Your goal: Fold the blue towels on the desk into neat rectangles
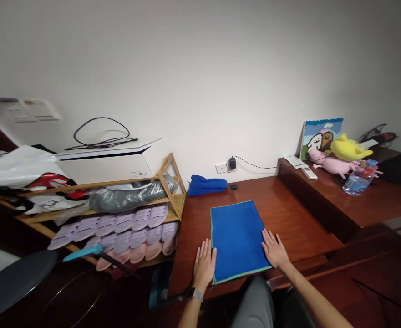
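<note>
A blue cloth (239, 239) with green edging lies flat on the brown wooden desk (289, 214). My left hand (205, 264) rests palm down at the cloth's left edge, its fingers stretched forward. At the opposite edge lies my right hand (273, 248), also flat, with the fingertips touching the cloth's right side. Neither hand grips anything. Against the wall, at the desk's back left, sits a second blue cloth (207, 185), folded or bunched up.
Left of the desk, a wooden rack (173, 200) carries several slippers (132, 223) and a white box (108, 164). A raised surface on the right bears plush toys (348, 148), a water bottle (359, 180) and a remote (308, 173). A plug (232, 163) sits in the wall.
</note>
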`<state>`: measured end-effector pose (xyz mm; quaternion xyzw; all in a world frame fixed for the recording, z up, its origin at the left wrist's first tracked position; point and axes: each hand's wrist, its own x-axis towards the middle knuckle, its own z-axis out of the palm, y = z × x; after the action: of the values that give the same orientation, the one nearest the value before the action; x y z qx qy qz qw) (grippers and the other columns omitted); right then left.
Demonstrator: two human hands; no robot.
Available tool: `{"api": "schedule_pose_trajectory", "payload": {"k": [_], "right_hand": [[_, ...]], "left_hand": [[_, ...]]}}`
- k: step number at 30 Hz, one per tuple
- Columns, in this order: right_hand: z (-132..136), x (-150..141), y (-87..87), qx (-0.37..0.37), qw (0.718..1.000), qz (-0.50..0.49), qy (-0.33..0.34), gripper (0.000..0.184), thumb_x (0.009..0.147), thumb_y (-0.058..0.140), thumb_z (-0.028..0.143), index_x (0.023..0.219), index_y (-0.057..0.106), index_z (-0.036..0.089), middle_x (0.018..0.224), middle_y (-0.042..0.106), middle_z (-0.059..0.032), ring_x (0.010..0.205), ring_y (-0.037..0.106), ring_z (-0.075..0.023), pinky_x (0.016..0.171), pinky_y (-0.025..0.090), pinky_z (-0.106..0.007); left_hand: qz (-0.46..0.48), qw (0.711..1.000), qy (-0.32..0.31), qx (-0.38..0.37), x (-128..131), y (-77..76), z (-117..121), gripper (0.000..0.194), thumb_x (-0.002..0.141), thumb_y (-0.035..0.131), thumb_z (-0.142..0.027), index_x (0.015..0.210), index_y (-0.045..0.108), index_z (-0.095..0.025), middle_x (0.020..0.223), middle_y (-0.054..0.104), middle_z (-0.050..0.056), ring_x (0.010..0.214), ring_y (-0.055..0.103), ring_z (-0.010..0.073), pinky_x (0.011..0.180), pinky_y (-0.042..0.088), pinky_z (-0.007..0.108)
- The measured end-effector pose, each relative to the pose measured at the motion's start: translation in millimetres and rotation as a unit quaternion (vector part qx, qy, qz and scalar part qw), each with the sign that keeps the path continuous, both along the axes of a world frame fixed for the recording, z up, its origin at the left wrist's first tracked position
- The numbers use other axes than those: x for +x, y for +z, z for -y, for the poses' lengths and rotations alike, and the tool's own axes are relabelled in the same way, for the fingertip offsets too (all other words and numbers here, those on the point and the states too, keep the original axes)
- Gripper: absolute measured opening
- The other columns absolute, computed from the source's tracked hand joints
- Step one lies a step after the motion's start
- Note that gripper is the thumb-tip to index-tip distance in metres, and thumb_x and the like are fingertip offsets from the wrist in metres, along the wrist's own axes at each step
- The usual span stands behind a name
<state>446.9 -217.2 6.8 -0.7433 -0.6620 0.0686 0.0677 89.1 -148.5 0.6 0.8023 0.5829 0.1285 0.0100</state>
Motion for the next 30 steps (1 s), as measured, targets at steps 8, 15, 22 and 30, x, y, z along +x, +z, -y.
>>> {"api": "schedule_pose_trajectory", "payload": {"k": [8,15,22,30], "right_hand": [[-10,-26,19.8,0.004,1.000,-0.005,-0.021,0.064,0.106,0.022,0.044,0.165,0.028,0.022,0.172,0.024,-0.0026,0.160,0.018,-0.0267,0.130,0.013,-0.054],[-75,-127,31.0,0.005,0.999,-0.047,-0.003,0.063,0.105,0.027,0.062,0.164,0.028,0.040,0.174,0.016,0.0026,0.161,0.010,-0.0314,0.128,0.008,-0.061],[-114,-71,10.6,0.007,0.999,-0.017,-0.040,0.062,0.104,0.030,0.063,0.163,0.026,0.043,0.173,0.020,0.0044,0.161,0.013,-0.0303,0.127,0.006,-0.062],[-178,61,-2.1,0.003,0.997,0.021,-0.070,0.063,0.104,0.027,0.064,0.163,0.027,0.043,0.173,0.022,0.0049,0.161,0.016,-0.0299,0.127,0.011,-0.060]], "left_hand": [[-0.034,0.996,0.071,0.046,-54,4.2,-59,0.059,0.106,0.026,-0.040,0.151,0.055,-0.016,0.161,0.049,0.011,0.152,0.041,0.0270,0.125,0.033,0.048],[-0.021,0.995,0.056,0.076,-63,-9.9,-69,0.057,0.106,0.030,-0.040,0.152,0.054,-0.017,0.160,0.050,0.010,0.151,0.043,0.0262,0.124,0.035,0.047],[-0.015,0.994,0.049,0.100,-73,-22.0,-72,0.056,0.103,0.034,-0.035,0.151,0.055,-0.016,0.159,0.051,0.011,0.148,0.047,0.0281,0.122,0.038,0.050],[-0.004,0.992,0.034,0.123,-81,-34.7,-79,0.057,0.102,0.032,-0.038,0.148,0.059,-0.018,0.154,0.058,0.010,0.144,0.052,0.0287,0.117,0.043,0.050]]}}
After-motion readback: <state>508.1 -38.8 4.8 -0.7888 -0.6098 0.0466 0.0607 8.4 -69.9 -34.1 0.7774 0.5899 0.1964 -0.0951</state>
